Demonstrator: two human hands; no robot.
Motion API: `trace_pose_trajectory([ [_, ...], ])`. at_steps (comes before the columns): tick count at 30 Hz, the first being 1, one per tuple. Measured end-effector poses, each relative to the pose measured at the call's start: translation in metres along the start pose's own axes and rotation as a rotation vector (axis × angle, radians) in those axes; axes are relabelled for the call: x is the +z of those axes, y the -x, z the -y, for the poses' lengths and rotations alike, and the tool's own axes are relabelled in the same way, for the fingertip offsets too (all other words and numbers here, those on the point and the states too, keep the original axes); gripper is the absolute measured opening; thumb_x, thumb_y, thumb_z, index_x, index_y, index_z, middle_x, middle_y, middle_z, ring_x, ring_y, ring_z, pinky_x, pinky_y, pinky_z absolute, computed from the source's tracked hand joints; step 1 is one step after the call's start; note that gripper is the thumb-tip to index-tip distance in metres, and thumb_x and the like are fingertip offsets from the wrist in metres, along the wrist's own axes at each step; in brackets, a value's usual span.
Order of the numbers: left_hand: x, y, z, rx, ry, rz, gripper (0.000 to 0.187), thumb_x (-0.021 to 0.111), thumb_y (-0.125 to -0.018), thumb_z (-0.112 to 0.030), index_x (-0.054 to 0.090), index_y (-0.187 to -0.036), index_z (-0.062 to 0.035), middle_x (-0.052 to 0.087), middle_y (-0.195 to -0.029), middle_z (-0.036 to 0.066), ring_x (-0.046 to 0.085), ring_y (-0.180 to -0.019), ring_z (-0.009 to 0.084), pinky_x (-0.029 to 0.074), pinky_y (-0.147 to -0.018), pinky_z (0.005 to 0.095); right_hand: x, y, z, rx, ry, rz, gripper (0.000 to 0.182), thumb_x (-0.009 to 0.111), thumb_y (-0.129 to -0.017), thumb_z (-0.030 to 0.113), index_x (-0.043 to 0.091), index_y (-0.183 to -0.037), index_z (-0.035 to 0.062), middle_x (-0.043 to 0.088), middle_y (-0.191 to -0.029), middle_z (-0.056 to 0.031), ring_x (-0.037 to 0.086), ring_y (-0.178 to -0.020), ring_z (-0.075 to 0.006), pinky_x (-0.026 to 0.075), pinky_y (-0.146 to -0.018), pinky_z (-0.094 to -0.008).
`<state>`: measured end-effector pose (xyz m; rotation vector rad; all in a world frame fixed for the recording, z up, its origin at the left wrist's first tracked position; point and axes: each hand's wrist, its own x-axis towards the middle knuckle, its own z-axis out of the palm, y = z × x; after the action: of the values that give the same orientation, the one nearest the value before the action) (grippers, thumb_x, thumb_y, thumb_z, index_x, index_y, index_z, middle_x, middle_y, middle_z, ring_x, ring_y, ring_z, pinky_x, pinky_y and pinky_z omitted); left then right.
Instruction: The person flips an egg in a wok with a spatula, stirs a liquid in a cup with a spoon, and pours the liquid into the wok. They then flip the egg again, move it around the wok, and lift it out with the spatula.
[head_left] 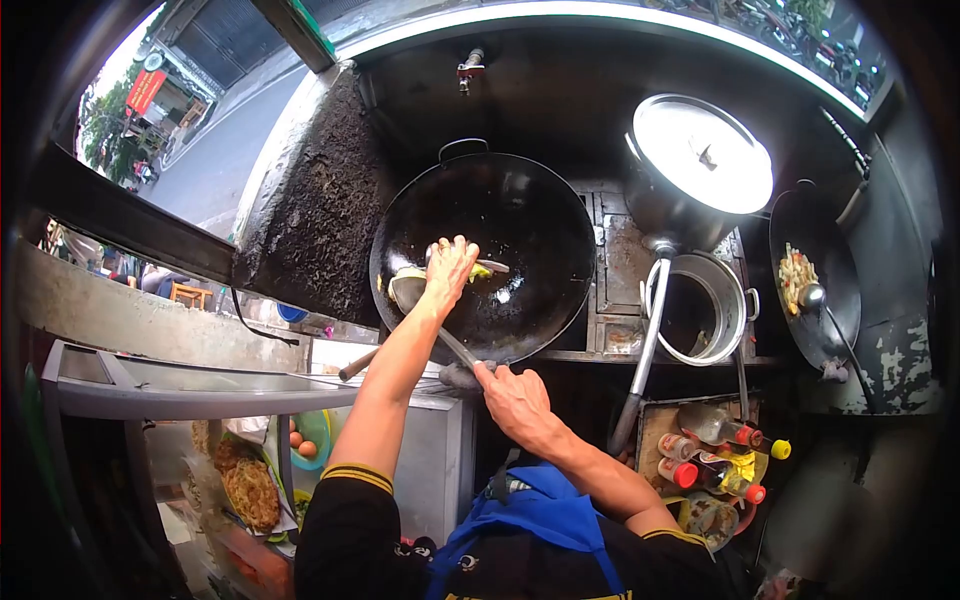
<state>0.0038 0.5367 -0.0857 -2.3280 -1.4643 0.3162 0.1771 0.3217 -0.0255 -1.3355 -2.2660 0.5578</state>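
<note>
A large black wok (530,240) sits on the stove, its inside shiny with oil. Over its left part my left hand (453,268) is closed around something, with a blade-like metal piece and green and yellow bits showing beside the fingers. What exactly it grips is hidden. My right hand (518,400) is wrapped round the handle of a metal ladle (458,346) at the wok's near rim. The ladle's bowl lies inside the wok, just below my left hand, next to some pale food (398,277).
Right of the wok stand a lidded pot (685,205) and an open pot (735,318). A second wok (830,250) holds chopped food and a ladle. Bottles (710,430) stand at lower right; eggs (303,443) and fried food (250,492) lie lower left. A tap (470,72) is above.
</note>
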Motion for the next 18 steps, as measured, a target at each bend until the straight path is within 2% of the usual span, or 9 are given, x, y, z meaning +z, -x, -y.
trace_pose_trajectory([
  [4,0.007,-0.009,-0.002,0.007,-0.087,-0.069,0.053,0.082,-0.061,-0.009,0.055,-0.107,-0.0142,0.051,-0.111,0.01,0.055,-0.106,0.0318,0.046,-0.088,0.0443,-0.001,-0.001,0.0,0.016,-0.003,0.026,0.028,0.059,-0.086,0.01,0.058,-0.114,0.0058,0.063,-0.075,-0.015,0.063,-0.058,-0.0328,0.046,-0.054,-0.0441],
  [6,0.008,-0.013,0.0,0.013,-0.14,-0.003,0.022,0.063,-0.087,-0.021,0.059,-0.108,-0.0162,0.052,-0.119,0.015,0.052,-0.114,0.0417,0.043,-0.094,0.0542,-0.002,-0.001,0.0,0.014,-0.006,0.025,0.028,0.058,-0.087,0.01,0.058,-0.114,0.0058,0.063,-0.075,-0.0149,0.063,-0.058,-0.0328,0.046,-0.055,-0.0442],
  [7,0.01,-0.014,0.001,0.009,-0.177,-0.042,0.016,0.056,-0.092,-0.024,0.06,-0.105,-0.0172,0.053,-0.12,0.016,0.052,-0.116,0.0434,0.043,-0.096,0.055,-0.003,-0.001,0.0,0.018,-0.006,0.033,0.028,0.058,-0.087,0.01,0.059,-0.115,0.0058,0.063,-0.075,-0.0148,0.063,-0.059,-0.0329,0.046,-0.055,-0.0444],
  [8,0.006,-0.014,0.002,0.006,-0.181,-0.038,0.016,0.056,-0.092,-0.024,0.06,-0.105,-0.0172,0.053,-0.12,0.016,0.052,-0.116,0.0434,0.043,-0.096,0.055,-0.003,-0.002,0.0,0.021,-0.005,0.041,0.029,0.058,-0.087,0.011,0.059,-0.115,0.0058,0.063,-0.075,-0.0147,0.063,-0.059,-0.0329,0.046,-0.056,-0.0445],
  [10,-0.001,-0.013,0.007,0.003,-0.282,-0.258,0.018,0.063,-0.084,-0.022,0.058,-0.1,-0.0159,0.052,-0.115,0.014,0.054,-0.111,0.0386,0.045,-0.091,0.0504,-0.004,-0.002,0.0,0.01,-0.012,0.024,0.029,0.058,-0.087,0.011,0.059,-0.115,0.0058,0.062,-0.074,-0.0146,0.063,-0.059,-0.0327,0.046,-0.055,-0.0444],
  [11,-0.009,-0.013,0.01,0.005,-0.257,-0.228,0.013,0.057,-0.089,-0.024,0.058,-0.1,-0.0164,0.053,-0.119,0.015,0.054,-0.113,0.0404,0.045,-0.093,0.0515,-0.005,-0.002,0.0,0.003,-0.015,0.007,0.028,0.058,-0.087,0.011,0.059,-0.115,0.0058,0.062,-0.074,-0.0145,0.063,-0.058,-0.0325,0.046,-0.055,-0.0442],
  [14,-0.039,-0.012,0.02,0.032,-0.293,-0.295,0.012,0.058,-0.088,-0.026,0.059,-0.096,-0.0163,0.054,-0.116,0.015,0.054,-0.113,0.0399,0.044,-0.092,0.0517,-0.012,-0.004,0.001,-0.005,-0.028,0.049,0.027,0.052,-0.088,0.007,0.058,-0.114,0.0028,0.064,-0.077,-0.0165,0.065,-0.059,-0.032,0.044,-0.056,-0.0443],
  [18,-0.088,-0.012,0.035,0.029,-0.353,-0.38,0.012,0.058,-0.088,-0.025,0.057,-0.095,-0.0155,0.055,-0.117,0.014,0.053,-0.112,0.0362,0.044,-0.092,0.0501,-0.005,-0.003,-0.003,-0.03,-0.039,0.032,0.023,0.052,-0.088,0.007,0.058,-0.11,0.0032,0.064,-0.075,-0.0169,0.065,-0.059,-0.0325,0.045,-0.054,-0.0447],
])
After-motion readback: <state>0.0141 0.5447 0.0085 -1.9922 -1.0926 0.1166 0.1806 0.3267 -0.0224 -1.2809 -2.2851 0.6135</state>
